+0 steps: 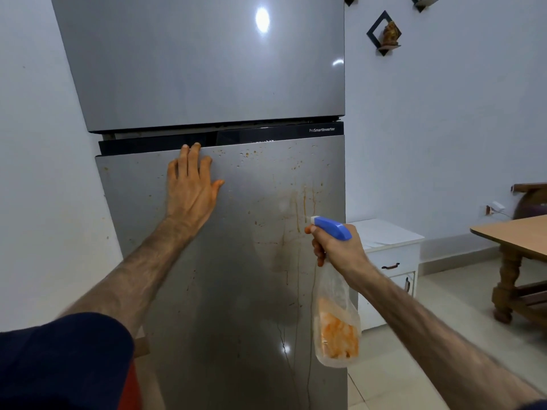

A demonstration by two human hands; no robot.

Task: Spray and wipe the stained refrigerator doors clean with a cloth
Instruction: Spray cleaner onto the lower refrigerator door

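Observation:
A tall grey refrigerator fills the middle of the view. Its upper door [201, 63] looks free of marks. The lower door [236, 291] carries orange-brown splatters and drip streaks [302, 202], thickest at the upper right. My left hand [191, 187] lies flat on the lower door near its top edge, fingers spread, holding nothing. My right hand [334, 250] grips a clear spray bottle [336, 324] with a blue trigger head, nozzle aimed at the streaks from close by. Orange liquid sits in the bottle's lower part. I see no cloth.
A white wall stands close on the left. Right of the refrigerator is a low white cabinet [390, 255] with drawers. A wooden table [518, 232] stands at the far right on a tiled floor. Small diamond wall shelves [384, 34] hang above.

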